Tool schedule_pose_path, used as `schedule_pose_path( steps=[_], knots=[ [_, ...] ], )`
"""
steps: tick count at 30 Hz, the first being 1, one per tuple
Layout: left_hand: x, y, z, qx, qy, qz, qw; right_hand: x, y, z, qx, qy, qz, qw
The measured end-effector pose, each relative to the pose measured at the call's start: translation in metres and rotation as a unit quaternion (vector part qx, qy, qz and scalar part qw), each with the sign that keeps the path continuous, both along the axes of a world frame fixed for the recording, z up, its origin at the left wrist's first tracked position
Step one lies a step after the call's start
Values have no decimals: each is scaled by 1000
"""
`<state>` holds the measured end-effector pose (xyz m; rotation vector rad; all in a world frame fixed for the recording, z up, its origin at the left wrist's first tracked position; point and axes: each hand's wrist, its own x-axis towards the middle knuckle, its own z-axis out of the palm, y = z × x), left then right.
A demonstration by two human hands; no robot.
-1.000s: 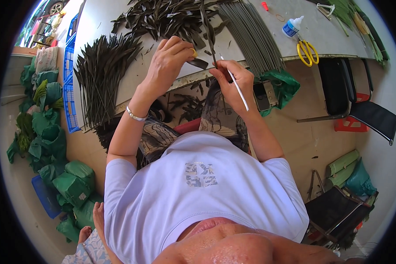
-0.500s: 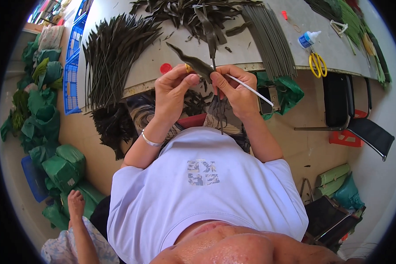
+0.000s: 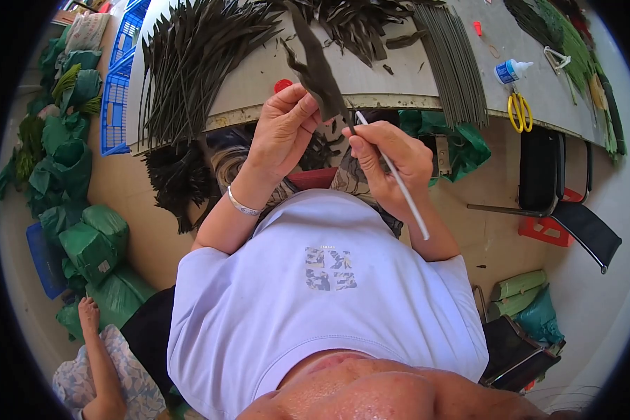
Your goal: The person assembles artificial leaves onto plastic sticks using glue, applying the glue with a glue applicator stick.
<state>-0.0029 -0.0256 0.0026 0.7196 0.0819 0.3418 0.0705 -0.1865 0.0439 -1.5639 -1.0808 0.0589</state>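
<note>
While a thick bundle of stemmed leaves (image 3: 189, 70) lies at the left of your bench (image 3: 395, 85), apparently finished, your left hand (image 3: 281, 133) pinches the base of a dark leaf (image 3: 320, 78), which rises over the bench's front edge. Loose leaves (image 3: 362, 29) heaped beyond it look left to do. Your right hand (image 3: 397, 159) grips a white stick (image 3: 403, 186) and a thin dark stem (image 3: 351, 129); whether stem and leaf are joined, I cannot tell. Farther right lie many bare stems (image 3: 456, 66), seemingly unused, so you appear partway through.
</note>
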Motion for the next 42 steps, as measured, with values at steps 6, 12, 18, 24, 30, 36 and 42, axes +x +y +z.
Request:
schedule_pose_path(
  steps=[6,12,18,24,30,36,42],
  knots=[
    [-2,0,3,-33,-23,-13,999,-2,4,7,-52,-44,-1,998],
    [-2,0,0,-25,-31,-12,999,-1,5,3,-56,-51,-1,997],
    [-3,0,0,-2,-14,-4,1000,5,7,-2,-67,-36,-6,997],
    [-4,-1,-9,14,0,10,1000,2,9,-4,-66,-60,-9,996],
    [-2,-2,-12,13,-12,9,1000,1,11,-6,-61,-116,-15,991],
    [-1,-7,-14,-11,33,53,998,0,12,-10,-77,-176,-23,981],
    [-8,-8,-22,-19,84,37,996,0,17,-20,-102,-193,-32,975]
  ],
)
